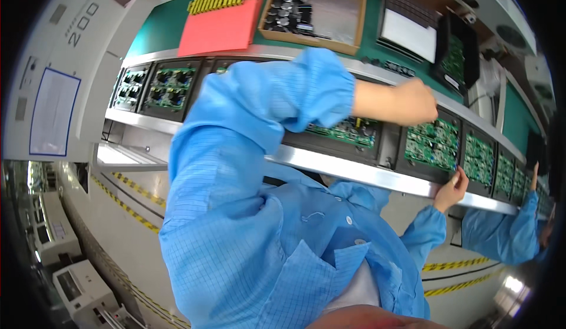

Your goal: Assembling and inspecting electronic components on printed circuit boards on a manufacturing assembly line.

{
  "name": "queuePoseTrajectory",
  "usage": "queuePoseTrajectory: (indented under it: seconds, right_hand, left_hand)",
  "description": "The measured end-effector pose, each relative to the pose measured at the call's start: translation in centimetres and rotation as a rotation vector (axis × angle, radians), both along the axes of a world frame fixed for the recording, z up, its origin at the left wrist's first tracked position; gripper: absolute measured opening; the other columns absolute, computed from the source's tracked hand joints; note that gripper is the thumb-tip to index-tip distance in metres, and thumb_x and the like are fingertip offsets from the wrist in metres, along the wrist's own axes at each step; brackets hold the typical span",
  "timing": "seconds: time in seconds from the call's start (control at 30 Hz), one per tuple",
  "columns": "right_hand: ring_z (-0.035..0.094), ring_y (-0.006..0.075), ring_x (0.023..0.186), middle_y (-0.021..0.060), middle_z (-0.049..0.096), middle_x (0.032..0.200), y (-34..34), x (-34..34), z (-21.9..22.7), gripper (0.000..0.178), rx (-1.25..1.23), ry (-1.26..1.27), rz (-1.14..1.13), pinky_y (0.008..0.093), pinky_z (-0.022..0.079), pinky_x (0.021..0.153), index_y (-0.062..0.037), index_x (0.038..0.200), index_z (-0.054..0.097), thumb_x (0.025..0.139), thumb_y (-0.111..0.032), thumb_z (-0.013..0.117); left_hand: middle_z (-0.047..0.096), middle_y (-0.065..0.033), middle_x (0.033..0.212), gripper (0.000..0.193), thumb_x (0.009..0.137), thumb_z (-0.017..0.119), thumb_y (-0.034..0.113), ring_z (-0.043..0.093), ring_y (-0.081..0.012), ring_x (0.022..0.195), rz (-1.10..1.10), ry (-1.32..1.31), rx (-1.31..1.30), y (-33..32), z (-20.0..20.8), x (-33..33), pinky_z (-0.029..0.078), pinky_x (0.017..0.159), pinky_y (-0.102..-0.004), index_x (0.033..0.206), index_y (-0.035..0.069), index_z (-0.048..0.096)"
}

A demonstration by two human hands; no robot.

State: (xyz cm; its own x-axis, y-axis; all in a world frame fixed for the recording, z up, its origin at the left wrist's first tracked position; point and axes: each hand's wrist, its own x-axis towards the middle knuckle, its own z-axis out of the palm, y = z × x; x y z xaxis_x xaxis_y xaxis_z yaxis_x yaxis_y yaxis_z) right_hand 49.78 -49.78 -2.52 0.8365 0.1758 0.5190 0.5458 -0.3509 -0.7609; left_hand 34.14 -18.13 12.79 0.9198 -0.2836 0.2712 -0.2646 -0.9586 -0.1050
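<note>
Lying flat, a populated green circuit board (432, 143) sits in a dark carrier (424, 171); it is probably light and stiff, yet fragile, its crowded components likely to suffer if the face is pressed; the outer edges, or the carrier's rim, offer the safer hold, ideally on two opposite sides. The left hand (413, 102) curls over the far edge, its fingertips hidden, so whether it grips anything cannot be told; the right hand (453, 190) is at the near right corner, thumb and fingers close together, a firm pinch being uncertain; the two hands are apart. A similar board (479, 158) lies just to the right; a metal rail (354, 168) runs along the near side; beyond, a green table (154, 33) bears a cardboard box (312, 40); a co-worker's sleeve (495, 235) shows at right.
</note>
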Motion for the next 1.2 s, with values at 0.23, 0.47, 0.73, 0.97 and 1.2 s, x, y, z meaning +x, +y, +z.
queuePoseTrajectory:
  seconds: [0.23, 0.47, 0.73, 0.97, 1.2]
  right_hand:
    - [0.062, 0.0154, 0.095, 0.0052, 0.066, 0.103, 3.8, 0.8, 2.3, 0.017, -0.132, -0.005, 0.254, 0.0275, 0.049, 0.085, -0.0007, 0.107, 0.068, 0.099, 0.004, 0.054]
    - [0.063, 0.0218, 0.088, 0.0109, 0.064, 0.094, 31.7, -14.0, 16.3, 0.009, -0.147, -0.301, 1.067, 0.0306, 0.05, 0.082, 0.0026, 0.097, 0.067, 0.09, 0.005, 0.062]
    - [0.068, 0.0354, 0.099, 0.0163, 0.06, 0.117, 61.0, -29.5, 14.3, 0.023, -0.295, -0.59, 1.17, 0.0446, 0.057, 0.085, -0.0019, 0.114, 0.067, 0.094, -0.012, 0.062]
    - [0.071, 0.0367, 0.093, 0.0192, 0.06, 0.11, 68.1, -30.5, 9.9, 0.021, -0.355, -0.779, 0.876, 0.0448, 0.062, 0.079, 0.0046, 0.103, 0.068, 0.086, -0.006, 0.061]
    - [0.063, 0.0415, 0.104, 0.0184, 0.059, 0.106, 63.5, -27.0, 12.2, 0.028, -0.063, -0.444, 1.102, 0.0456, 0.053, 0.091, 0.0005, 0.108, 0.062, 0.084, -0.006, 0.074]
  left_hand:
    - [0.074, -0.0118, 0.106, 0.023, 0.089, 0.066, 0.019, 0.069, -0.0347, 0.101, 0.566, -0.287, -0.21, 24.6, 0.7, -19.3, 0.056, 0.088, -0.0468, 0.108, 0.012, 0.077]
    - [0.069, -0.0127, 0.109, 0.029, 0.089, 0.071, 0.021, 0.062, -0.0356, 0.104, 1.041, -0.546, -0.094, 40.5, -4.5, -31.2, 0.05, 0.095, -0.0464, 0.116, 0.01, 0.073]
    - [0.067, -0.0082, 0.096, 0.023, 0.086, 0.074, 0.02, 0.063, -0.029, 0.097, 0.887, -0.667, -0.047, 40.9, -6.0, -31.4, 0.053, 0.082, -0.0428, 0.107, 0.012, 0.075]
    - [0.067, -0.0084, 0.103, 0.03, 0.081, 0.08, 0.015, 0.064, -0.0298, 0.1, 0.756, -0.647, -0.152, 42.4, -5.9, -31.4, 0.053, 0.086, -0.0403, 0.11, 0.01, 0.075]
    - [0.066, -0.0098, 0.105, 0.033, 0.081, 0.08, 0.006, 0.064, -0.03, 0.102, 0.675, -0.665, -0.231, 42.5, -7.0, -30.7, 0.053, 0.087, -0.0393, 0.113, 0.011, 0.075]
